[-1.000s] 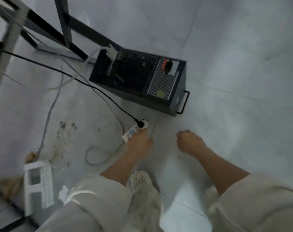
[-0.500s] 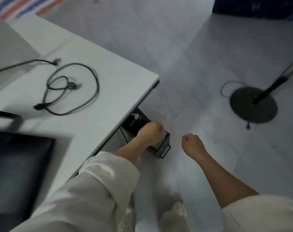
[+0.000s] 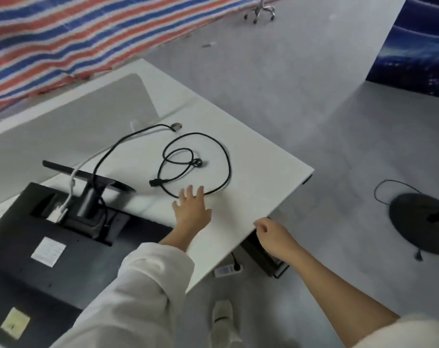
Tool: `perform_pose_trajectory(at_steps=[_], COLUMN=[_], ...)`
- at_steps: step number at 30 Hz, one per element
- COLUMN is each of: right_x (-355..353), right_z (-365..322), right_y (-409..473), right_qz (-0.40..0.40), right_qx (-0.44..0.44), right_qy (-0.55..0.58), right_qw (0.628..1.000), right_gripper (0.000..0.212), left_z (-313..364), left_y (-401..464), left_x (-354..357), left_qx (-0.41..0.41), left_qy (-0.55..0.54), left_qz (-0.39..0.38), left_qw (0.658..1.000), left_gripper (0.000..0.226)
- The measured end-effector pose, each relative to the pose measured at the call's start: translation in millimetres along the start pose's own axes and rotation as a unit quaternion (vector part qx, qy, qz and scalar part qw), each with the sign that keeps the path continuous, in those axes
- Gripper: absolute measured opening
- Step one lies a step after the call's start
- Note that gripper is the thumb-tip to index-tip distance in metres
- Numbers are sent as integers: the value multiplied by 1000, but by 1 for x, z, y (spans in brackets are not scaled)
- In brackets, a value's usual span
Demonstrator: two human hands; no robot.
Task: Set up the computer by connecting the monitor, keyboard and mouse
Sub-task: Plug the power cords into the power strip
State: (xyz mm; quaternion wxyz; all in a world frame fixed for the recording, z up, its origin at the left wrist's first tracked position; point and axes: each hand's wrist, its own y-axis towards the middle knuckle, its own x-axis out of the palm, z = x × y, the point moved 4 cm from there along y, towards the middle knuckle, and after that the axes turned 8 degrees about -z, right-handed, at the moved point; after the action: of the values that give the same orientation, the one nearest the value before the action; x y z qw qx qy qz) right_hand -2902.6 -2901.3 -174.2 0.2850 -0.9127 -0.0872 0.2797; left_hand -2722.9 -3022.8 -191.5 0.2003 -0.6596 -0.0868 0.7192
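My left hand (image 3: 192, 212) lies flat, fingers spread, on the white worktop (image 3: 263, 172), fingertips touching the coiled black power cable (image 3: 208, 156). My right hand (image 3: 273, 234) hovers loosely curled, holding nothing, past the worktop's edge. The black monitor (image 3: 50, 259) lies face-down beside my left arm; a dark box, possibly the computer case (image 3: 263, 257), sits underneath.

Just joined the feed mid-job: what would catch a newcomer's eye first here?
The monitor lies face down at the table's left, back and stand up. Beside it a loose black cable is coiled mid-table, with the left hand reaching flat at its near loop. The right hand hangs loosely curled off the near edge.
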Motion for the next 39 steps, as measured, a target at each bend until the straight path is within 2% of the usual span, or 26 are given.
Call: perform_pose_trajectory(at_steps=[2,5,9,11,12,14,15,16,19,22,26,28,29,31,33,36,39], right_x=[15,28,49,56,60,61,59,56,34,7,-19,-31,-36,-47,-55,-54,-44], right_z=[-9,-20,-31,-34,-34,-33,-33,-32,-32,-31,-16,2,14,38,75,129,183], right_y=[18,41,71,76,77,76,73,71,57,33,0,-18,-26,-51,-85,-127,-164], right_qz=[-8,7,20,26,32,55,72,91,178,257,251,236,237,278,333,381,393], right_qx=[9,21,35,38,43,50,53,52,41,19,-21,-17,-9,20,69,147,201], right_qy=[-4,-3,3,14,17,34,49,61,66,-32,-269,-292,-269,-128,17,86,130], right_qw=[1000,1000,999,999,998,997,995,993,981,966,930,927,933,952,940,909,888], right_gripper=[37,37,36,36,36,36,36,36,41,54,68,59,47,22,21,29,32], left_z=[-30,-60,-81,-80,-79,-71,-65,-58,-27,20,81,114,129,157,187,215,250], left_y=[26,64,107,116,118,115,111,105,81,51,2,-24,-35,-52,-72,-92,-120], left_x=[3,1,8,4,2,1,3,6,7,-10,-32,-33,-33,-31,-25,0,47], left_qx=[-20,-4,34,31,24,37,58,80,169,286,460,515,524,525,480,359,296], left_qy=[36,86,110,88,84,93,84,53,-69,-73,-42,-18,-29,-122,-270,-412,-416], left_qz=[-34,-62,-102,-59,-27,20,18,8,-19,1,34,26,6,-42,-111,-233,-335], left_qw=[999,994,988,994,996,995,995,995,983,955,886,857,851,841,827,804,792], left_gripper=[94,122,133,123,108,59,38,28,27,27,25,26,26,23,17,12,23])
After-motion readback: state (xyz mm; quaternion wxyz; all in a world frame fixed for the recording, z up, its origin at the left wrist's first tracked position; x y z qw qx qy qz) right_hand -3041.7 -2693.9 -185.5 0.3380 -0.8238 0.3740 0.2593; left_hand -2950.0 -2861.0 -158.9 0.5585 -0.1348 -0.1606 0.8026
